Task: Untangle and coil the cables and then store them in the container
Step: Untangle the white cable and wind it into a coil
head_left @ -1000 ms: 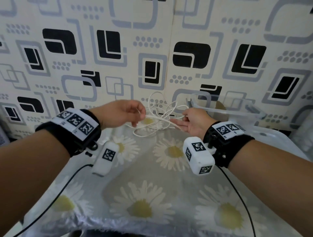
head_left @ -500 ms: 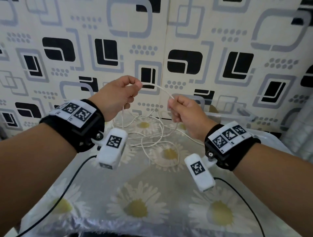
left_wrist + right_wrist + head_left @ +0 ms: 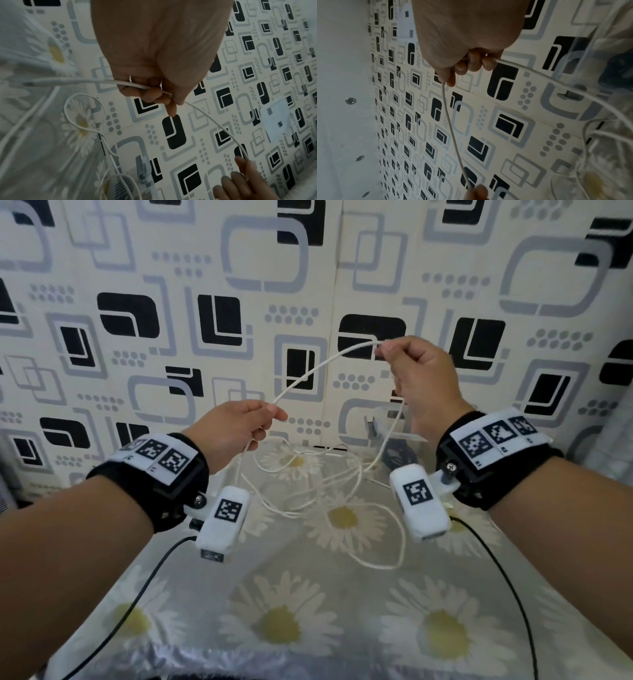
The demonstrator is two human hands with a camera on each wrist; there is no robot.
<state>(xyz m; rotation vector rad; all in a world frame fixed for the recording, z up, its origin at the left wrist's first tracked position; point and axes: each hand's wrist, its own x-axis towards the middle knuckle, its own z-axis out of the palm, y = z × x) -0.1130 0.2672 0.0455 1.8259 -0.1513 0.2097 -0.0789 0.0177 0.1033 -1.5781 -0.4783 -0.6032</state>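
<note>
clear container half behind right hand, dark contents unclear — cable ends unseen

Your left hand sits low, thumb and forefinger pinching the cable. Your right hand is raised higher, fingers curled round it. Forearms spread apart.

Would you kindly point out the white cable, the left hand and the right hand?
white cable [image 3: 310, 373], head view, on the raised span between the hands.
left hand [image 3: 236, 429], head view, on its back.
right hand [image 3: 423, 381], head view, on its back.
</note>
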